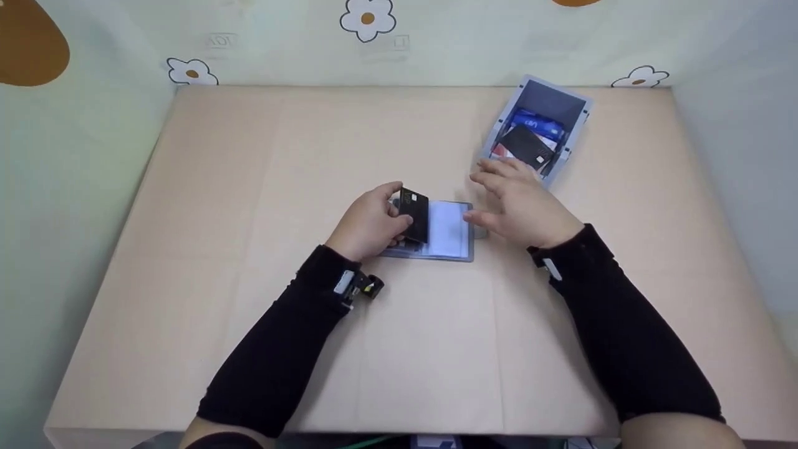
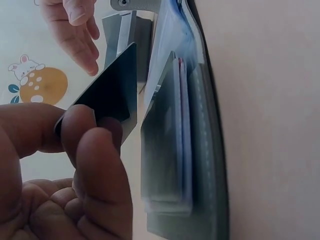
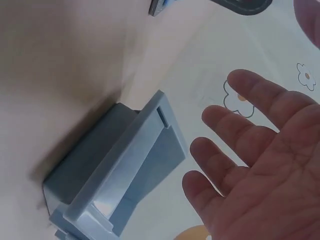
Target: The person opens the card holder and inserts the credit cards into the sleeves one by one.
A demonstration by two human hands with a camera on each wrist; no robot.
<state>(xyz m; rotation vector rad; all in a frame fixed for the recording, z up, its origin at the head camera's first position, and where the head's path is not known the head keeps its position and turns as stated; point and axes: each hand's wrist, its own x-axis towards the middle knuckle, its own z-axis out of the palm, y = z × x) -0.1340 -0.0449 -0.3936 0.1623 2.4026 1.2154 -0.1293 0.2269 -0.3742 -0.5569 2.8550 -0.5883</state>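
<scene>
Black-sleeved, my left hand (image 1: 368, 224) pinches a card (image 1: 419, 215) — likely light, stiff, slick, best taken by its edges — over the open wallet (image 1: 450, 227). My right hand (image 1: 522, 202), fingers spread, empty, is near the bin (image 1: 576, 132) by the far edge of the table (image 1: 206, 187).

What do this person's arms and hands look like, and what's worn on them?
The left hand and right hand wear no gloves. A black left sleeve and black right sleeve cover the forearms. At the left wrist, a small black camera sticks out; a pale rectangular piece shows at the right.
</scene>
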